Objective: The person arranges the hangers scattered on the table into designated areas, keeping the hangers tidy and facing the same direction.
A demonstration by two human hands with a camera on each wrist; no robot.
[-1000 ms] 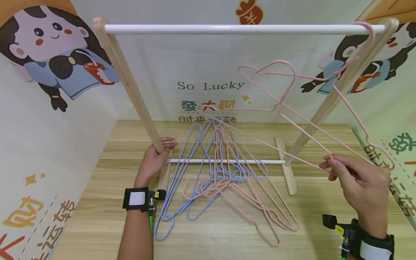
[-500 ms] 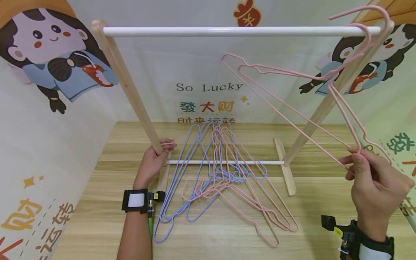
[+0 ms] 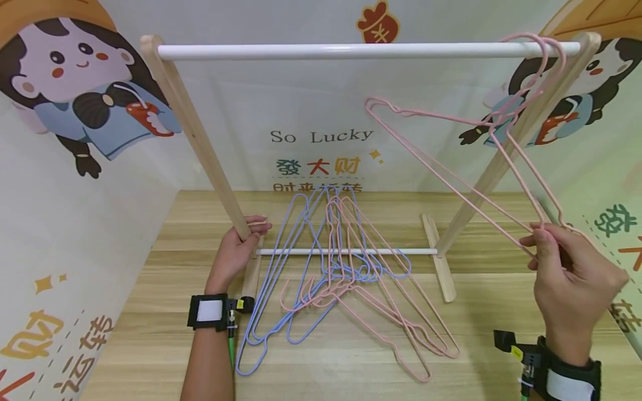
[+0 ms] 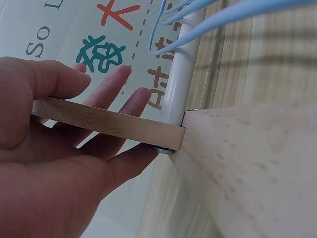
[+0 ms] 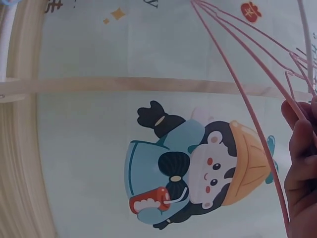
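In the head view, my right hand (image 3: 572,284) pinches the lower corner of a pink clothes hanger (image 3: 521,184) between thumb and fingers. This hanger's hook lies over the white top rod (image 3: 321,52) of a clothes rack, near the right end. Just right of it hangs a second pink hanger (image 3: 534,170), nearly overlapping. My left hand (image 3: 236,250) grips the foot of the rack's left wooden post (image 3: 200,142). The left wrist view has that post (image 4: 124,125) between thumb and fingers. The right wrist view catches only part of the right hand (image 5: 303,173).
Blue hangers (image 3: 288,314) and pink hangers (image 3: 346,288) lie tangled over the rack's lower white bar (image 3: 426,251) and the wooden table (image 3: 160,334). The right post (image 3: 463,211) stands on a wooden foot (image 3: 440,267). Printed cloth walls enclose the table.
The right hand has brought the pink hanger rightward, above the rod, then down, so its hook now lies over the rod beside the other. The left hand has stayed on the post.
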